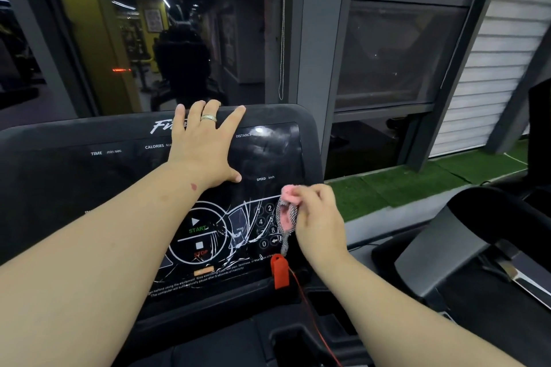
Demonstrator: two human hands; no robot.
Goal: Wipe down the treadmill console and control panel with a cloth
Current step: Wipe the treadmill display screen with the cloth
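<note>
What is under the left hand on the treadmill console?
The left hand lies flat on the console, fingers over its top edge. It covers part of the white logo and the end of the CALORIES label; the rest there is hidden.

bare forearms, ring [208, 117] on left grip [202, 146]

Your left forearm reaches from the lower left of the frame up to centre; your left hand [202, 143] lies flat, palm down, fingers straight and spread, thumb out to the right, a ring on one finger; your right forearm rises from the lower right; your right hand [316, 214] sits right of centre, fingers curled into a pinch.
</note>
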